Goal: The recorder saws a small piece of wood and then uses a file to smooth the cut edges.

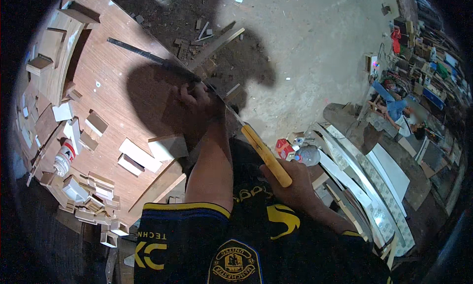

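Note:
My right hand (295, 185) is wrapped round the yellow wooden handle (266, 156) of a hand saw. From the handle, the thin saw blade (233, 114) runs up and left towards my left hand. My left hand (201, 100) lies in shadow at the edge of a brown wooden board (113, 101), its fingers curled over the near end of a long dark strip (135, 50). The strip's far end reaches across the board to the left. Shadow hides where the blade meets the strip, so I cannot tell whether they touch.
White and wooden offcuts (140, 153) and a clear bottle (64, 158) lie on the board's left side. Wood scraps (204, 35) litter the floor ahead. Long white panels (364, 185) and a plastic jug (309, 156) are at the right. Another person (399, 111) sits farther right.

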A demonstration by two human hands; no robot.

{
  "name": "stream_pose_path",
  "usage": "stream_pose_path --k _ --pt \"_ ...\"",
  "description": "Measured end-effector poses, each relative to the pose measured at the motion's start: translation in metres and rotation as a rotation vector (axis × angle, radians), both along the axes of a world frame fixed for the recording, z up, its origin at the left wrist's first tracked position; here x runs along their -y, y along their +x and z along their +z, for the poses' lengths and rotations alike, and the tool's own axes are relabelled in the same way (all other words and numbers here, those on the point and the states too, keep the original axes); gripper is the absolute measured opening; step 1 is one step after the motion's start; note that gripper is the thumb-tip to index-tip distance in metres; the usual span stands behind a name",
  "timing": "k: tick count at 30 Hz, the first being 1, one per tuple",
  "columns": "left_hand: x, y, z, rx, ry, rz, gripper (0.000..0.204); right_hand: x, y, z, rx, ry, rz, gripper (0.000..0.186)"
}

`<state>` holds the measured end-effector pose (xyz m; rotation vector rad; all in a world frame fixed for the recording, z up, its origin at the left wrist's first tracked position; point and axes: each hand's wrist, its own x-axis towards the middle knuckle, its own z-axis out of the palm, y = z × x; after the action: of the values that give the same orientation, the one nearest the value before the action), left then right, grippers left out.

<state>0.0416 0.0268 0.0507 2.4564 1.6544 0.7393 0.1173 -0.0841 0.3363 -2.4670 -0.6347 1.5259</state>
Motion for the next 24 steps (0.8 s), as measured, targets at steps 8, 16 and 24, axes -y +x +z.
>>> stream_pose_path --k 8,16,24 --pt "0.01 -0.016 -0.003 -0.074 -0.309 -0.016 0.019 -0.026 0.006 0.004 0.014 -0.025 -0.061 0.022" --pt "-0.003 -0.008 0.016 -0.028 -0.073 -0.08 0.015 0.063 -0.015 -0.032 0.167 0.306 0.228 0.012" --pt "0.003 -0.014 -0.019 0.029 -0.103 0.003 0.017 0.035 -0.017 -0.016 0.128 0.223 0.059 0.019"
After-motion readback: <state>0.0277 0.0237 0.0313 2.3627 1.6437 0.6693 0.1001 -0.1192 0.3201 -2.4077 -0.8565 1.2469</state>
